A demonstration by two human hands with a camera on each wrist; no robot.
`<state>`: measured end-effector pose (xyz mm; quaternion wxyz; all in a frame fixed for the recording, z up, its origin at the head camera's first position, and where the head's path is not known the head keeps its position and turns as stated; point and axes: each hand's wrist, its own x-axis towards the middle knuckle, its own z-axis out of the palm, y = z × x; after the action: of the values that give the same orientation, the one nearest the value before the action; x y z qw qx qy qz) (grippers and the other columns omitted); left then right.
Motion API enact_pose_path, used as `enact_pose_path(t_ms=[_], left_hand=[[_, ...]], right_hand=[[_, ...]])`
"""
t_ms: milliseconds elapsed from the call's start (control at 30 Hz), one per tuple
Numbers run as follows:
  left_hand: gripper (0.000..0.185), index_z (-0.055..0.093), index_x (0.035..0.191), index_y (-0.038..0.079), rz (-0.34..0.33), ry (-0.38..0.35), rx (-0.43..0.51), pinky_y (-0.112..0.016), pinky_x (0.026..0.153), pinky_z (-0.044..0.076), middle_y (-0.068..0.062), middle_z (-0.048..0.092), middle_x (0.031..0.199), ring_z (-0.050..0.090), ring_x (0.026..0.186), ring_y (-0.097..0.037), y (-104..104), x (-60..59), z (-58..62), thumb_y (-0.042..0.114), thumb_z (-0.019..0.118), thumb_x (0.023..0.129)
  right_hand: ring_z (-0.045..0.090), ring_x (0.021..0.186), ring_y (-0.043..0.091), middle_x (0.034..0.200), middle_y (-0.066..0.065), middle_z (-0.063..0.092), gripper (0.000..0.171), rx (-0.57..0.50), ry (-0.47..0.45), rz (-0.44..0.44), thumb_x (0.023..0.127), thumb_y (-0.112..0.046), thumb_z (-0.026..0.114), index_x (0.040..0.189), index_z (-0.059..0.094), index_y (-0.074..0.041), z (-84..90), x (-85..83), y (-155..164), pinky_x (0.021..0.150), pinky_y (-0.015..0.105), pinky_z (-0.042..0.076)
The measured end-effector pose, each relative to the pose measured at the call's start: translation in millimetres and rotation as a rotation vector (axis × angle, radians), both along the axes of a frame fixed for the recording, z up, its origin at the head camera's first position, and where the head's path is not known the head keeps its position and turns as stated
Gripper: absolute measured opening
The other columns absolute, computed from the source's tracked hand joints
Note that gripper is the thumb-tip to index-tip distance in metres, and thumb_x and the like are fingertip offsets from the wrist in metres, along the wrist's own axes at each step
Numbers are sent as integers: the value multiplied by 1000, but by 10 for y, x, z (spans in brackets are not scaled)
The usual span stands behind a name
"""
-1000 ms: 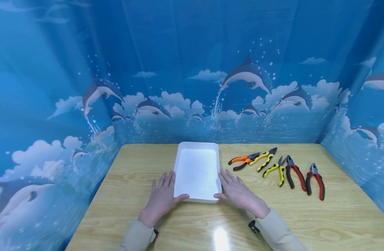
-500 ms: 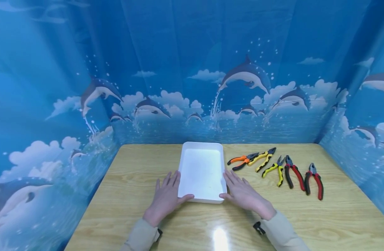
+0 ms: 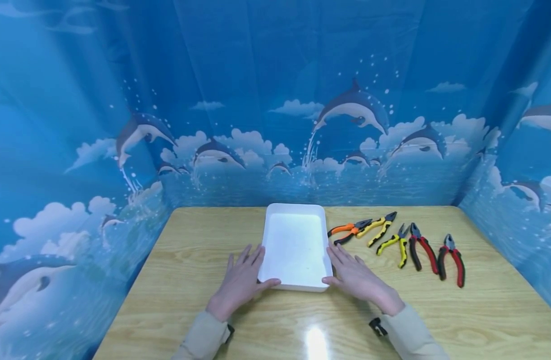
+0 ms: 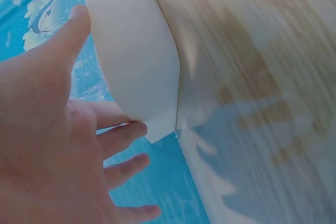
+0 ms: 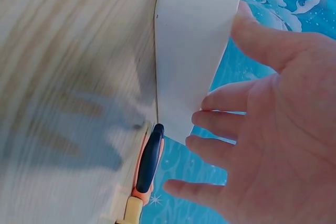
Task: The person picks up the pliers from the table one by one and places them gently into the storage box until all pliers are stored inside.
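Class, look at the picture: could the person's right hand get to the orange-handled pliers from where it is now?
Probably yes. The right hand lies flat against the right side of the white tray, and the orange-handled pliers lie on the table just beyond its fingertips, with nothing between them.

Head cam looks down over your table point(image 3: 437, 320); wrist cams sit close behind your fingers point(image 4: 123, 135), sharing the tray point(image 3: 296, 245).

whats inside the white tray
Nothing shows inside the white tray: its bare white floor is visible nearly all over. The left hand and right hand lie against its outer sides, fingers straight.
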<state>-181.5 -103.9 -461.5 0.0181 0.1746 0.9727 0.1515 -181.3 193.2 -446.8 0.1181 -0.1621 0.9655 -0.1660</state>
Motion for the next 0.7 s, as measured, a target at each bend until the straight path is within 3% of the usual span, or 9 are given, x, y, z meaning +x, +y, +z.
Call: enact_pose_path(t_ms=[400,700], left_hand=[[93,35,156,1,-26,12,2,-73,118,16,-16,34,162,24,151,-41,85,-8,-28,66,57,93],[92,34,157,3,-46,-7,36,-73,117,15,-17,33,162,22,151,-43,28,-69,-17,61,62,92]], right_hand=[[15,153,43,167,21,14,81,-8,-14,-3,100,-39,62,159,23,1,19,-7,110,117,75,12],[15,153,44,167,22,15,81,-30,-11,5,101,-39,61,159,22,2,28,-5,123,116,75,13]])
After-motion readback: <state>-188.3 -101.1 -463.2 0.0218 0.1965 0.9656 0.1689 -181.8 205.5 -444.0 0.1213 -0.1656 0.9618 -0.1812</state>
